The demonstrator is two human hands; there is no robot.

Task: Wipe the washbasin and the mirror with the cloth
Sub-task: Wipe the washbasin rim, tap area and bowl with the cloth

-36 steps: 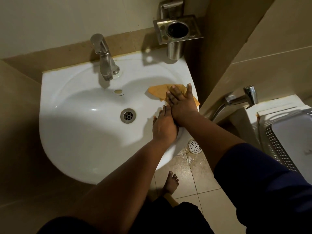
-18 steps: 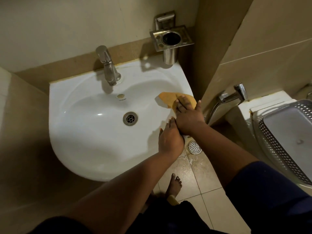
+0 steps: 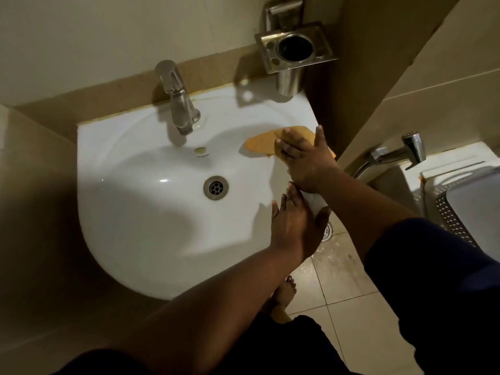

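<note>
From the head view: the right hand (image 3: 305,158) lies flat, fingers straight, pressing the orange cloth (image 3: 263,144) onto the washbasin (image 3: 140,212) at its right rim, its grip released. The left hand (image 3: 293,223) rests flat on the front-right rim, grip released too. The tap (image 3: 177,100) stands behind.

Cloth (image 3: 263,144) partly under right hand (image 3: 305,161); basket (image 3: 460,212) cut by right edge.

one washbasin (image 3: 151,239), one cloth (image 3: 261,144), two taps (image 3: 178,104) (image 3: 392,154) (both chrome), two hands (image 3: 305,158) (image 3: 293,226)
</note>
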